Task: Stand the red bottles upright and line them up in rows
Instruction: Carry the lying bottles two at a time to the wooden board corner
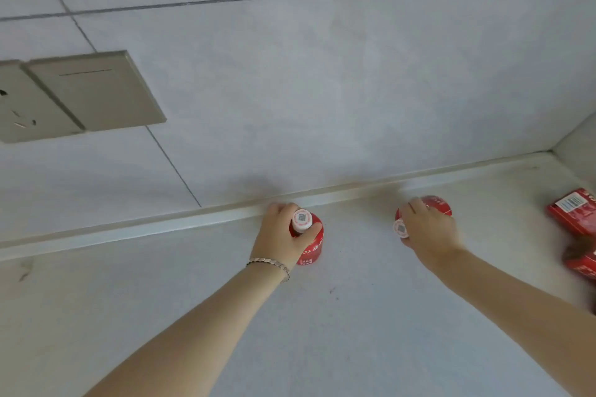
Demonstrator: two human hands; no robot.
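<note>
Two red bottles with white caps stand upright on a pale counter (322, 316) close to the back wall. My left hand (279, 237) wraps around the left bottle (310, 248) just below its cap. My right hand (429, 232) covers the right bottle (435, 205), whose cap peeks out at the hand's left side. The two bottles are roughly a forearm's width apart, at about the same depth along the wall.
More red packaged items (575, 213) lie at the counter's right edge, partly cut off. A grey tiled wall (290, 90) rises behind, with a beige socket and switch plate (74, 97) at upper left. A corner wall closes the right end.
</note>
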